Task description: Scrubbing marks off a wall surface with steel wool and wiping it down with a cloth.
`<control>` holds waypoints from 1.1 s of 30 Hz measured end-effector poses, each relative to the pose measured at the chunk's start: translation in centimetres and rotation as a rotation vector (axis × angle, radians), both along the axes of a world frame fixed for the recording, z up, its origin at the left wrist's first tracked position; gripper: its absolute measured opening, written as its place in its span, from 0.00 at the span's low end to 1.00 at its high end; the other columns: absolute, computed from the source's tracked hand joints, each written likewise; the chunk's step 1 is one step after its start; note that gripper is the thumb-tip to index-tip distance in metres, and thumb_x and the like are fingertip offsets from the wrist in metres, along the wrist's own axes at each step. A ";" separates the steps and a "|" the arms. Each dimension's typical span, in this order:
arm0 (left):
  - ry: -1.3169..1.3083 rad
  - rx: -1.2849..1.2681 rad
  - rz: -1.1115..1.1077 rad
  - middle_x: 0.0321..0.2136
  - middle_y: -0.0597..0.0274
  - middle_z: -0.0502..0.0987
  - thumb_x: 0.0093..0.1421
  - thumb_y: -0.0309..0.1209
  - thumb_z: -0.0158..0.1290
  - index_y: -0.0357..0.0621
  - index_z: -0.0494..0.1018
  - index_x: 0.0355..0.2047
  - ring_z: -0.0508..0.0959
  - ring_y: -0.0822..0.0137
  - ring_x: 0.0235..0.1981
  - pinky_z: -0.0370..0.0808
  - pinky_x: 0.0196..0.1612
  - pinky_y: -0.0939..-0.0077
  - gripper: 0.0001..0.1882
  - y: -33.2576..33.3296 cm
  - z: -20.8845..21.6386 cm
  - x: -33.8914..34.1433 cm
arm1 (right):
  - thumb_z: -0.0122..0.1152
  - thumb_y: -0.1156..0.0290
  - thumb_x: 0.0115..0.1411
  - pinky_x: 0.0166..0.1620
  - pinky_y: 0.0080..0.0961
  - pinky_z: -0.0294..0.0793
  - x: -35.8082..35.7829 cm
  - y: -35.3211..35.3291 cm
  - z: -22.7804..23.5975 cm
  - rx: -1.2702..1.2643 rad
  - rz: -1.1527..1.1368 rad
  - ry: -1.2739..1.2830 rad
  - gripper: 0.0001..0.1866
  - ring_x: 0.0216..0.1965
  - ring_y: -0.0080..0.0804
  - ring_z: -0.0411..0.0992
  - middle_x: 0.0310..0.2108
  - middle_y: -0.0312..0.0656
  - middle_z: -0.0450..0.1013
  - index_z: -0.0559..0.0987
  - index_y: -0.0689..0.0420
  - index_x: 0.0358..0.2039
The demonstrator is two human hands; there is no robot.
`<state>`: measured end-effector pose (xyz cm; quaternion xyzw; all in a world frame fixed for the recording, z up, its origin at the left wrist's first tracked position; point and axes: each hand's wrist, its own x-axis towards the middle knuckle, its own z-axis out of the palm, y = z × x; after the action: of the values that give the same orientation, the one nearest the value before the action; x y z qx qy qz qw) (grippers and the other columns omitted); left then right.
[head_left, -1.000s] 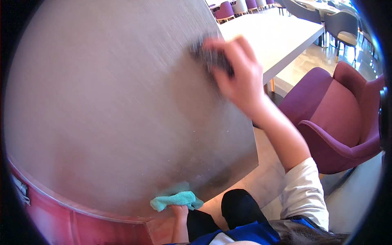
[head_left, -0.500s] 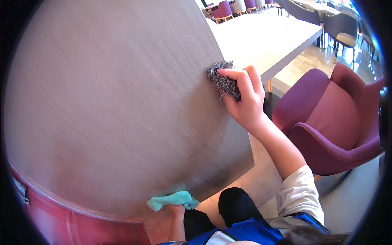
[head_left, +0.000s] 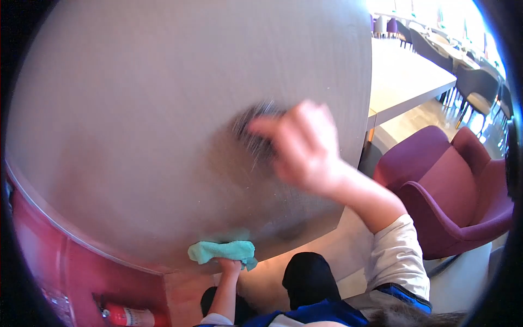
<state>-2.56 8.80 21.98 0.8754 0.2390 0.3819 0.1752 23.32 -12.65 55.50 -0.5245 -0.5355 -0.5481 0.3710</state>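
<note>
A large grey wood-grain table top (head_left: pixel 136 109) fills most of the view. My right hand (head_left: pixel 305 147) presses a dark steel-wool scouring pad (head_left: pixel 253 131) against its surface near the middle right; both are motion-blurred. My left hand (head_left: pixel 231 266) is low at the table's near edge, gripping a crumpled teal cloth (head_left: pixel 220 252) that rests against that edge. Only a few fingers of that hand show below the cloth.
A purple armchair (head_left: pixel 452 191) stands to the right, close to my right arm. Beyond it a pale long table (head_left: pixel 403 82) and several chairs run to the back right. A red fire extinguisher (head_left: pixel 128 315) lies at the lower left beside a red base.
My right hand has swept the scouring pad from the table's right edge toward its middle, nearer to me. My view has shifted. The left hand keeps the teal cloth at the near edge.
</note>
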 end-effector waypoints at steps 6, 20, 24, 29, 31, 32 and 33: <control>-0.521 -0.469 -0.445 0.39 0.57 0.72 0.54 0.30 0.57 0.43 0.70 0.43 0.73 0.57 0.42 0.68 0.48 0.56 0.16 2.0 -6.8 1.4 | 0.60 0.80 0.38 0.33 0.39 0.68 0.1 0.7 5.1 0.295 -0.092 0.019 0.18 0.30 0.47 0.68 0.27 0.43 0.65 0.76 0.52 0.33; -0.487 -1.268 -0.290 0.36 0.64 0.72 0.61 0.36 0.51 0.44 0.66 0.41 0.75 0.69 0.35 0.75 0.37 0.72 0.12 -4.0 -10.7 -6.9 | 0.63 0.74 0.46 0.38 0.39 0.70 -2.9 3.6 5.5 0.346 -0.110 0.109 0.12 0.35 0.50 0.70 0.31 0.48 0.69 0.76 0.57 0.34; -0.377 -1.501 -0.256 0.33 0.66 0.71 0.63 0.33 0.49 0.47 0.66 0.40 0.74 0.70 0.33 0.75 0.36 0.71 0.08 -3.9 -10.5 -7.0 | 0.62 0.79 0.38 0.37 0.40 0.70 -5.3 3.4 -2.1 0.187 -0.198 0.276 0.17 0.35 0.48 0.68 0.30 0.45 0.67 0.75 0.54 0.33; -0.245 -1.560 -0.253 0.31 0.66 0.72 0.66 0.40 0.42 0.48 0.69 0.37 0.74 0.69 0.31 0.74 0.34 0.70 0.11 -1.1 -13.8 -9.0 | 0.61 0.77 0.41 0.42 0.44 0.69 -7.7 7.6 2.6 0.245 -0.065 0.267 0.16 0.39 0.51 0.66 0.35 0.48 0.65 0.73 0.55 0.35; -0.200 -1.599 -0.313 0.31 0.66 0.73 0.66 0.40 0.42 0.48 0.70 0.36 0.74 0.69 0.31 0.74 0.33 0.70 0.12 -0.2 -16.3 -8.9 | 0.61 0.77 0.44 0.39 0.42 0.69 -6.4 8.0 7.6 0.428 -0.065 0.206 0.14 0.37 0.53 0.67 0.34 0.50 0.66 0.72 0.58 0.34; -0.195 -1.599 -0.303 0.30 0.66 0.73 0.66 0.40 0.42 0.47 0.71 0.36 0.74 0.69 0.30 0.74 0.33 0.71 0.13 -0.1 -17.2 -9.1 | 0.61 0.77 0.44 0.39 0.42 0.69 -5.6 7.6 9.3 0.496 -0.074 0.199 0.14 0.37 0.54 0.67 0.35 0.51 0.66 0.72 0.59 0.34; -0.213 -1.599 -0.288 0.30 0.66 0.73 0.66 0.41 0.42 0.47 0.71 0.35 0.74 0.69 0.30 0.74 0.32 0.71 0.13 -0.6 -17.8 -8.4 | 0.61 0.77 0.44 0.39 0.42 0.69 -5.2 6.9 10.2 0.494 -0.089 0.192 0.14 0.37 0.54 0.67 0.35 0.51 0.66 0.72 0.59 0.34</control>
<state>-10.95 8.22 4.20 0.4669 0.3062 0.1510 0.8157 18.16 -5.74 65.68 -0.4908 -0.3243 -0.6255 0.5125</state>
